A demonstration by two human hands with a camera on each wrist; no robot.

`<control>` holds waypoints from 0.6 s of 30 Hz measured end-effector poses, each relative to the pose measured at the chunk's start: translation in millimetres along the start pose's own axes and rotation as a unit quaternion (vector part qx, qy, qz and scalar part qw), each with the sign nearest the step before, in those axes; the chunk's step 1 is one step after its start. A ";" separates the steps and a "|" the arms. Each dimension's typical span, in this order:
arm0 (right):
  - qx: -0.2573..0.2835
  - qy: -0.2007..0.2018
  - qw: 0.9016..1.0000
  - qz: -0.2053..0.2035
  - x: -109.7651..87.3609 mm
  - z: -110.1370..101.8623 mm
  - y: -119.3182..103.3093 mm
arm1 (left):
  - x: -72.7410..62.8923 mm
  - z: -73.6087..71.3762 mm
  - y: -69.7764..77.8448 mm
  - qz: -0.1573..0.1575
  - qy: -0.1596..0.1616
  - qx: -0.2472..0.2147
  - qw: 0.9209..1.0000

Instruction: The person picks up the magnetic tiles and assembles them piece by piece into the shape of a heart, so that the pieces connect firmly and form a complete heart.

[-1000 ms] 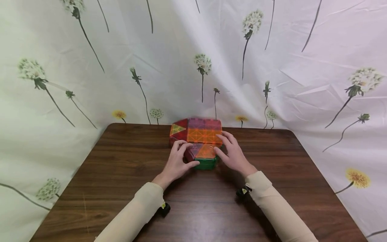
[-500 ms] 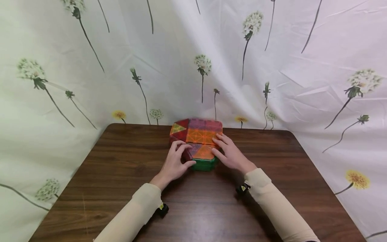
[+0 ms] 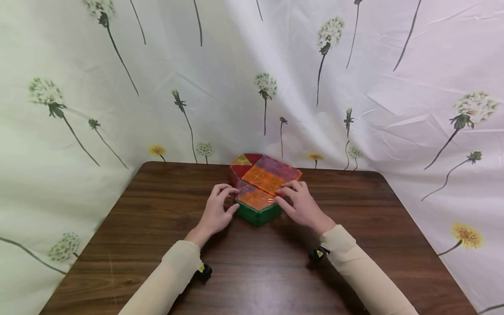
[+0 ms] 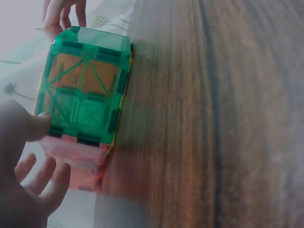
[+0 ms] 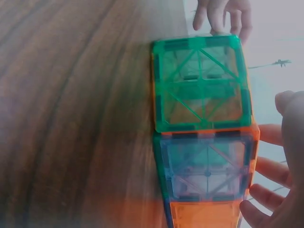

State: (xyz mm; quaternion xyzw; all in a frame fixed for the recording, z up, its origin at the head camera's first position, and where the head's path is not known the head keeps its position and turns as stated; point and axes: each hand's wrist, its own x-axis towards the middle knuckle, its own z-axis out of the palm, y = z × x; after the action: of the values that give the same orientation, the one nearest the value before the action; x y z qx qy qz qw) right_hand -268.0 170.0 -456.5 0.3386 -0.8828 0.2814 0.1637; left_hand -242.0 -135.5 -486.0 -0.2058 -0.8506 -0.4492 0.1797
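A flat-topped block built of see-through magnetic tiles (image 3: pixel 265 179) sits toward the table's far side, turned so that a corner points at me. Its top shows orange, purple, red and yellow tiles, and green ones form the front walls. At its left side is my left hand (image 3: pixel 214 214); in the left wrist view its thumb touches a green square tile (image 4: pixel 78 109), with fingers spread beside a red tile (image 4: pixel 78 154). My right hand (image 3: pixel 305 208) lays its fingertips along the right top edge. The right wrist view shows these fingers beside a blue tile (image 5: pixel 206 166).
The dark wooden table (image 3: pixel 252 271) extends around the block on both sides and in front. Behind it hangs a white cloth (image 3: pixel 236 87) printed with dandelions, close to the block's far edge. Small black wrist cameras (image 3: pixel 204 272) sit under both sleeves.
The tile block has rotated, its front swinging left and its far end shifting right. My left hand has moved left and slightly toward me with it; the right hand stays close to its edge.
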 end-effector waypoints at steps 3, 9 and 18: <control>0.011 0.024 1.000 -0.001 3.9 -0.2 10.1 | -2.0 2.1 2.3 0.006 0.004 0.001 1.000; 0.025 0.046 0.992 0.116 11.0 0.9 39.2 | -6.0 11.6 11.4 0.036 0.004 0.019 0.999; 0.112 -0.014 0.959 0.259 22.7 -0.3 60.2 | -9.3 21.6 28.4 0.026 -0.017 -0.022 0.999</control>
State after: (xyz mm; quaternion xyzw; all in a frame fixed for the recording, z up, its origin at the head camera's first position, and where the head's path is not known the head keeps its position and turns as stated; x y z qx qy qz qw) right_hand -325.7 195.6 -468.6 0.1186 -0.9054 0.4063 0.0336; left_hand -222.1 -104.6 -482.4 -0.2398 -0.8377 -0.4596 0.1722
